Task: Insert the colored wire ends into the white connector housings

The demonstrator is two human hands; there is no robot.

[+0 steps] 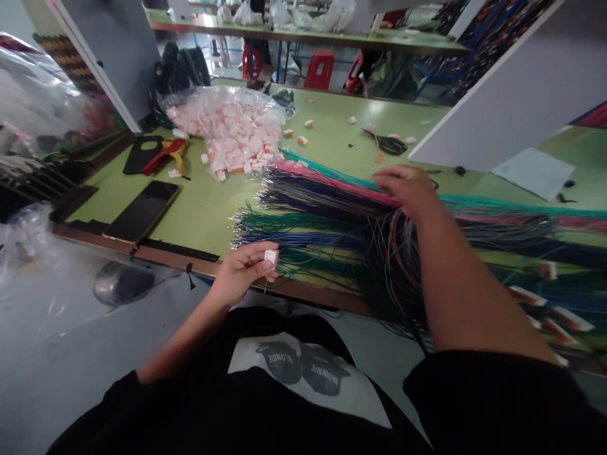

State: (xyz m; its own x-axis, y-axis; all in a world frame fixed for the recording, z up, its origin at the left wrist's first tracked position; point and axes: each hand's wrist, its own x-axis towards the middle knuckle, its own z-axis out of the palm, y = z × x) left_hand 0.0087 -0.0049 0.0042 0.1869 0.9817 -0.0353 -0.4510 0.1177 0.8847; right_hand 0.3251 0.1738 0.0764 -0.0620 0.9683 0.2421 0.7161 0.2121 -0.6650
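Note:
My left hand (246, 268) is closed at the table's front edge, pinching a small white-and-orange connector housing (270, 256) between thumb and fingers. A thin wire seems to run from the housing toward the right. Over the long bundles of wires, my right hand (408, 188) reaches out with its fingers loosely apart, slightly blurred, and I see nothing held in it. Beneath and around it lie pink wires (327, 175) and teal wires (315, 165). Nearer me are blue wires (313, 239) and dark green wires (294, 221), their metal-tipped ends pointing left.
A clear plastic bag (232, 123) full of connector housings lies at the back. To its left are a black phone (142, 212) and red-and-yellow pliers (165, 155). Black scissors (389, 144) rest behind the wires. A grey panel (512, 82) stands at the right.

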